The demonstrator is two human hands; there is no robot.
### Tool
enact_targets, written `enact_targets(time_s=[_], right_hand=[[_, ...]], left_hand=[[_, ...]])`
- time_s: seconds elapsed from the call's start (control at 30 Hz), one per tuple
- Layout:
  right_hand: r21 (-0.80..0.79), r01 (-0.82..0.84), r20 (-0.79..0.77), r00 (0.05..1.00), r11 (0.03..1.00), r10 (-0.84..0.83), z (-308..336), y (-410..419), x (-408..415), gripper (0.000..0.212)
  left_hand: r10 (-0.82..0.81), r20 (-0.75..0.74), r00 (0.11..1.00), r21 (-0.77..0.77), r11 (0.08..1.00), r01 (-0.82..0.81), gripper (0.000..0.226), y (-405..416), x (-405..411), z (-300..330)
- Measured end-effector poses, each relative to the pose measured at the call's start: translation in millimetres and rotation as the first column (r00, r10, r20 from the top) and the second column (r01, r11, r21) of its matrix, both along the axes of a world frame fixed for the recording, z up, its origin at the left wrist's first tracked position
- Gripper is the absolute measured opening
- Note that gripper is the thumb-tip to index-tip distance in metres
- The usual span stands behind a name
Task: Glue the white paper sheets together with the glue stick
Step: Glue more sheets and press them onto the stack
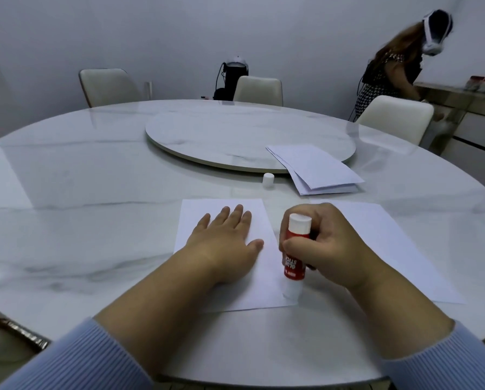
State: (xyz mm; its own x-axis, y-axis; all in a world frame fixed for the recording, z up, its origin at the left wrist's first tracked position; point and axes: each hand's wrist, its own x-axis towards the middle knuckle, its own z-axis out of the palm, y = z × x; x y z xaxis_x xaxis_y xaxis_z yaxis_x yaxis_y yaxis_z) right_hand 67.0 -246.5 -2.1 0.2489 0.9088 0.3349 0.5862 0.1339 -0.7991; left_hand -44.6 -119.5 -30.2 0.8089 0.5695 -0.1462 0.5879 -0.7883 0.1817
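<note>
A white paper sheet (266,288) lies in front of me on the marble table. My left hand (224,243) rests flat on it, fingers spread. My right hand (328,246) grips a red and white glue stick (294,258), held upside down with its tip touching the sheet's lower right corner. A second white sheet (416,249) lies to the right, partly under my right hand. The glue stick's white cap (268,180) stands on the table beyond the sheets.
A small stack of white sheets (317,170) lies at the right, overlapping the edge of the round turntable (207,136). White chairs (258,90) ring the round table (66,206). A person (390,71) stands by a sideboard at the far right.
</note>
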Motion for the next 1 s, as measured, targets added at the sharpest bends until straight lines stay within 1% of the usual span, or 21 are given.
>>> enact_targets(time_s=[0.03,0.1,0.13,0.17,0.2,0.27,0.3,0.33,0.37,0.4,0.43,0.47,0.5,0.57,0.63,0.7,0.77,0.83,1.0], right_hand=[[-0.036,-0.038,-0.032,0.999,0.999,0.037,0,-1,0,0.02],[-0.08,-0.115,-0.162,0.982,0.99,0.101,0,-2,3,0.018],[-0.055,-0.133,-0.252,0.961,0.99,0.115,0,-1,5,0.015],[0.005,-0.113,-0.349,0.931,0.994,0.107,0,0,8,0.014],[0.073,-0.044,-0.444,0.893,0.996,0.072,0,2,13,0.013],[0.166,0.194,-0.562,0.824,0.967,-0.069,-1,4,20,0.006],[0.187,0.315,-0.583,0.798,0.93,-0.152,-1,5,23,0.004],[0.197,0.415,-0.586,0.776,0.888,-0.232,0,5,25,0.007],[0.205,0.489,-0.579,0.759,0.848,-0.298,-1,6,26,0.009],[0.218,0.542,-0.563,0.749,0.811,-0.349,-1,7,27,0.011],[0.232,0.577,-0.534,0.748,0.783,-0.394,-2,8,26,0.013],[0.245,0.596,-0.489,0.757,0.765,-0.433,-2,9,25,0.015],[0.256,0.601,-0.441,0.77,0.757,-0.462,-4,10,24,0.015],[0.266,0.573,-0.356,0.806,0.775,-0.473,-7,14,22,0.012],[0.239,0.513,-0.297,0.847,0.824,-0.441,-12,17,22,0.005],[0.189,0.444,-0.245,0.885,0.876,-0.395,-13,21,25,0.003],[0.146,0.368,-0.139,0.927,0.918,-0.349,-11,26,27,0.004],[0.12,0.322,-0.048,0.947,0.939,-0.318,-9,33,29,0.004],[0.011,0.296,0.01,0.955,0.955,-0.296,-7,40,29,0.004]], left_hand=[[0.0,-0.001,1.0,0.002,1.0,0.0,0.063,0,0,0],[-0.007,-0.006,1.0,0.003,1.0,0.007,0.063,-1,0,0],[-0.016,-0.014,1.0,-0.003,1.0,0.016,0.064,-1,0,1],[-0.039,-0.032,0.999,-0.018,0.999,0.039,0.063,1,0,4],[-0.09,-0.067,0.994,-0.039,0.995,0.087,0.063,3,0,9],[-0.239,-0.166,0.957,-0.122,0.968,0.22,0.06,10,-5,26],[-0.297,-0.176,0.939,-0.184,0.947,0.265,0.06,14,-8,35],[-0.318,-0.137,0.938,-0.237,0.93,0.281,0.059,16,-10,42],[-0.291,-0.048,0.955,-0.258,0.928,0.27,0.055,17,-10,45],[-0.227,0.07,0.971,-0.242,0.941,0.237,0.049,16,-8,44],[-0.152,0.168,0.974,-0.198,0.963,0.184,0.045,13,-4,40],[-0.093,0.214,0.972,-0.141,0.982,0.125,0.047,7,1,33],[-0.056,0.214,0.975,-0.095,0.992,0.077,0.052,1,6,25],[-0.038,0.125,0.991,-0.031,0.999,0.042,0.062,-6,12,9],[-0.07,0.02,0.997,0.013,0.997,0.07,0.068,-5,12,1],[-0.114,-0.025,0.993,0.006,0.993,0.114,0.068,-2,8,1],[-0.15,-0.041,0.988,-0.018,0.989,0.149,0.067,-3,3,3],[-0.158,-0.045,0.986,-0.019,0.987,0.158,0.067,-3,0,3],[-0.151,-0.037,0.988,-0.005,0.989,0.151,0.068,-3,2,1]])
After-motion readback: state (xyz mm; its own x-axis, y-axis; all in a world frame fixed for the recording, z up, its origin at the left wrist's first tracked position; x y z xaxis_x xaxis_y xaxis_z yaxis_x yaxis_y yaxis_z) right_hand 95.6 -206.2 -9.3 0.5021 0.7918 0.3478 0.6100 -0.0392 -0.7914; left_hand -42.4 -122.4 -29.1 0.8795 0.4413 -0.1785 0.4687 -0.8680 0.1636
